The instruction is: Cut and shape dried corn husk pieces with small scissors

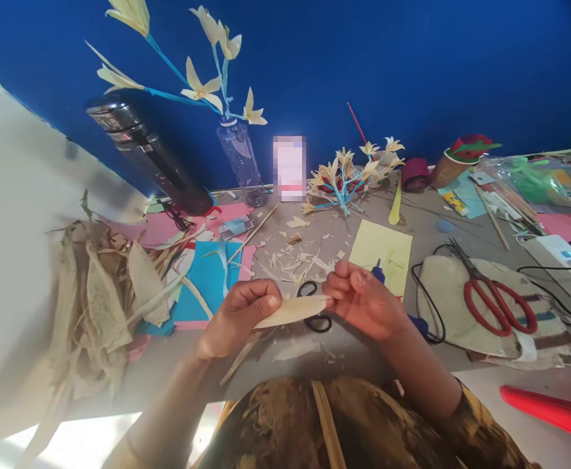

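My left hand [244, 312] pinches a pale, leaf-shaped piece of dried corn husk [292, 311] between thumb and fingers. The husk's narrow tip points right and meets the curled fingers of my right hand [364, 299], whose palm is turned partly toward me. Below the husk, black-handled scissors [321, 324] lie on the table, partly covered by it. Close beyond my right hand is a blue glue gun [378, 270], mostly hidden by the hand. Husk scraps [298, 260] are scattered over the table just past my hands.
Dried husks [104, 293] pile at the left, near blue paper [202, 280]. Husk flowers stand in a plastic bottle [241, 159]; more flowers [347, 176] lie right of a blurred-out rectangle. A black flask [153, 156] leans left. Red-handled scissors [498, 303] rest on a folded cloth [442, 293].
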`<state>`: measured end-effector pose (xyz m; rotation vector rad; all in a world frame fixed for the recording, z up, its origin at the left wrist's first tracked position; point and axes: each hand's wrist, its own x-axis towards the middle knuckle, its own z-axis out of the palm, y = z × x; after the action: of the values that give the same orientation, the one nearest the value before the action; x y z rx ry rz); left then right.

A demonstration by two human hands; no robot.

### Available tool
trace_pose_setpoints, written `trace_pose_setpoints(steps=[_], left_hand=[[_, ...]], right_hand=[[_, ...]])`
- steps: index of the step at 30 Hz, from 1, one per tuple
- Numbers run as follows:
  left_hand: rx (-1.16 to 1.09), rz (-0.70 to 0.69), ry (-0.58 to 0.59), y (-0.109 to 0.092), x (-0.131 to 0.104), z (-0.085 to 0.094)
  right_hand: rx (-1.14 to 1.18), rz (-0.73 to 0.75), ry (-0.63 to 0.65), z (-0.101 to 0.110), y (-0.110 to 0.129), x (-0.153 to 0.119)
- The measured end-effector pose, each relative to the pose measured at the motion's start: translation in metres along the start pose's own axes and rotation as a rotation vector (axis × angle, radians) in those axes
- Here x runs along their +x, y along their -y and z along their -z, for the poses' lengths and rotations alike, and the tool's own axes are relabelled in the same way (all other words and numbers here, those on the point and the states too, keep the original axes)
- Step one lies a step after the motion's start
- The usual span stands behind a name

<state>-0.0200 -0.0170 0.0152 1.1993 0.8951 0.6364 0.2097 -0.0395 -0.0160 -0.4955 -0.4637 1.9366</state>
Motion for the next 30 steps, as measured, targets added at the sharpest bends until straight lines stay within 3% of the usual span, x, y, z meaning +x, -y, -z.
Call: trace_pose_setpoints(steps=[3,8,11,13,15,18,22,27,30], left_hand=[[0.051,-0.037,-0.002,-0.003,0.003,-0.002],[0.282,-0.053,0.030,-0.012,0.006,-0.005],[0.272,-0.022,0.030,-0.013,0.004,0.001],[0.156,0.018,-0.053,-0.012,0.002,0.006],[-0.029,0.054,-0.211,-0.011,0.000,0.012],[-0.249,0.075,-0.365,-0.009,-0.001,0.019],[-0.369,0.099,-0.345,-0.006,0.000,0.023],[-0.398,0.115,-0.381,-0.002,-0.002,0.016],[-0.335,0.112,-0.461,0.000,-0.003,0.010]], right_hand=[[-0.248,0.001,0.031,-0.004,-0.001,0.001],[-0.834,-0.157,0.089,-0.019,0.003,0.001],[-0.931,-0.119,0.094,-0.020,0.010,0.002],[-0.886,-0.025,-0.001,-0.015,0.012,0.001],[-0.912,0.076,-0.159,-0.009,0.011,0.000],[-1.275,0.074,-0.277,-0.001,0.003,-0.005],[-1.878,-0.043,-0.193,0.002,-0.008,-0.008],[-2.047,-0.011,0.059,-0.003,-0.008,0.002],[-2.145,-0.011,0.115,-0.004,-0.011,0.013]])
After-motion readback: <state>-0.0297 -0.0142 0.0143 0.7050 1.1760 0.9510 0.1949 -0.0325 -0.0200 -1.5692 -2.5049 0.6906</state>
